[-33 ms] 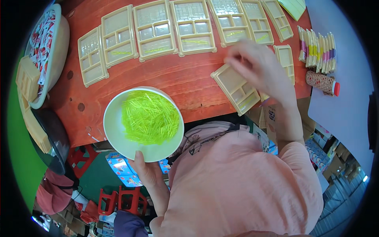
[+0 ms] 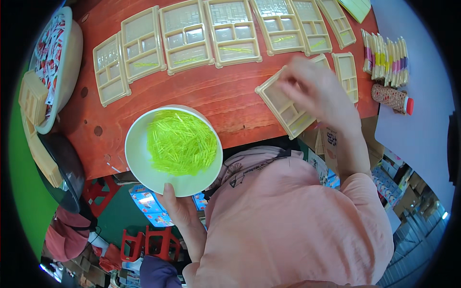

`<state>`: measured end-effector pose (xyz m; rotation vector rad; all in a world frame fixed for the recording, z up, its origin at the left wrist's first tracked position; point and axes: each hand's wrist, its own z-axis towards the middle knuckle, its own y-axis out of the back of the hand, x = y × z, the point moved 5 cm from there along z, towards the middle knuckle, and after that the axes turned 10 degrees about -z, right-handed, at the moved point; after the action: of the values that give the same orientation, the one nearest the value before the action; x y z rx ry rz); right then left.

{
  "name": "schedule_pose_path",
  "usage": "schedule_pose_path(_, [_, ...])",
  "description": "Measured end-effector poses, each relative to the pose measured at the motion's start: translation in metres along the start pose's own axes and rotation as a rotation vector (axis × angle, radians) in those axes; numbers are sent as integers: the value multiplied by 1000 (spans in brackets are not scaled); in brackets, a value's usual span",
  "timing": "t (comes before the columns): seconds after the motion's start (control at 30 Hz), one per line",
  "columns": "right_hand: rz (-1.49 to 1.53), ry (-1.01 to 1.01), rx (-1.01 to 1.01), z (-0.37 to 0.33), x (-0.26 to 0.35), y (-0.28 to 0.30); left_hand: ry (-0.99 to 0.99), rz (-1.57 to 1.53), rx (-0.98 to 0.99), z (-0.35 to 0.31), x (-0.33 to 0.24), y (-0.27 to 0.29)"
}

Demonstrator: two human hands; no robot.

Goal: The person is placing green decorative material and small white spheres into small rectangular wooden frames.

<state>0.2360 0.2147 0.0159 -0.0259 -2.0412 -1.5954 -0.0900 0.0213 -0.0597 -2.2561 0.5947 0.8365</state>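
My left hand (image 2: 178, 207) grips the near rim of a white bowl (image 2: 137, 156), thumb on the rim. The bowl holds a heap of short, see-through yellow-green sticks (image 2: 185, 141). Over a slanted beige compartment tray (image 2: 274, 95) at the table's near edge is my right hand (image 2: 319, 93). Its fingers are curled together and slightly blurred; whether something small is between them cannot be made out. Part of that tray is hidden under the hand. Several more beige trays (image 2: 233, 31) form an arc across the table, many with a few yellow-green sticks in their front compartment.
At the left, a large pale tub (image 2: 71, 62) holds red-and-white packets, with stacked beige trays (image 2: 34, 98) beside it. On the right lie slim wrapped packs (image 2: 386, 57) and a patterned jar with a red lid (image 2: 408, 106). Red stools (image 2: 161, 242) stand below the red table (image 2: 192, 91).
My right hand has shifted slightly toward me over the slanted tray. The left hand and bowl have hardly moved.
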Motion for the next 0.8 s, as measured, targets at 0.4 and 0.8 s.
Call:
schedule_pose_path(0.4, [-182, -158, -279, -41, 21, -41, -22, 1, 108, 3, -3, -7])
schedule_pose_path(0.8, [-208, 530, 41, -15, 183, -83, -127, 71, 190, -22, 4, -29])
